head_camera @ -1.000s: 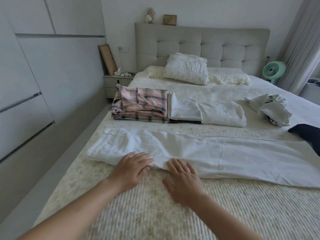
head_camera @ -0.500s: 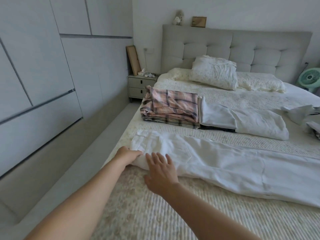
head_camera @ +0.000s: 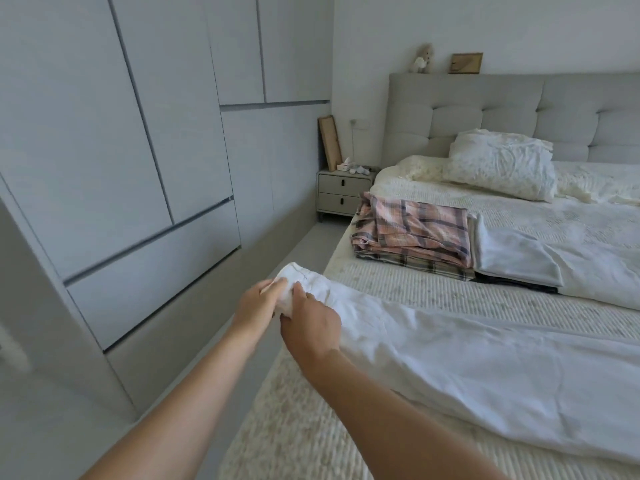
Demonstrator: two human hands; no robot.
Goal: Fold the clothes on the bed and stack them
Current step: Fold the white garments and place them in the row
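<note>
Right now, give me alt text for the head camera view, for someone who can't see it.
Both hands, left hand and right hand, grip the waistband end of white trousers laid along the bed. Behind lie a folded plaid stack and folded white garment.

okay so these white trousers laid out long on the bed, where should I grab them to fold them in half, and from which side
Grip the waistband end, where both your left hand and right hand already pinch it, coming from the bed's wardrobe-side edge. The white trousers lie flat, stretched lengthwise away from that end, and the waistband is probably the thickest part, so carrying it over toward the leg ends should halve them cleanly.
</note>
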